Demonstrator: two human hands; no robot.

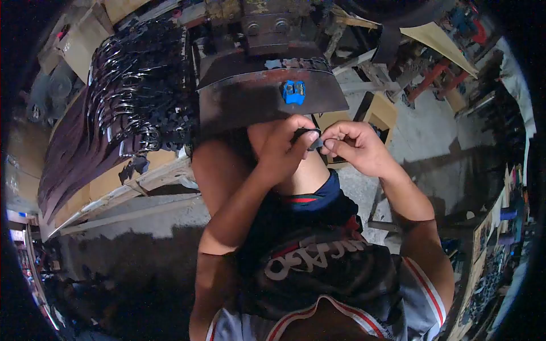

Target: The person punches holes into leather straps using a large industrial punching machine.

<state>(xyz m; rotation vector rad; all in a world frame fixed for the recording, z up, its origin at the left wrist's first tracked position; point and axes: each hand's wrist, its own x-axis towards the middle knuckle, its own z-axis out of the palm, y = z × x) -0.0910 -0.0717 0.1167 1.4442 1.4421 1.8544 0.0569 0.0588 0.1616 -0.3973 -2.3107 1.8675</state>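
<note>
Pinching a small dark piece (316, 143), the left hand (286, 143) and right hand (361, 150) hold narrow grips. Adjusting it seems the step; steadiness likely matters next.

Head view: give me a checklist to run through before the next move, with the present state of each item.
1. Left hand holding the small dark grey piece: ok, pinched between thumb and fingers.
2. Right hand with a firm grip on that piece: cannot tell; fingertips meet its edge.
3. Piece facing the proper way: cannot tell, mostly covered by fingers.
4. Small bright-blue object clear of both hands: ok, on the dark flat work surface beyond them.
5. Dark straps with shiny metal buckles clear: ok, heaped at left.
</note>
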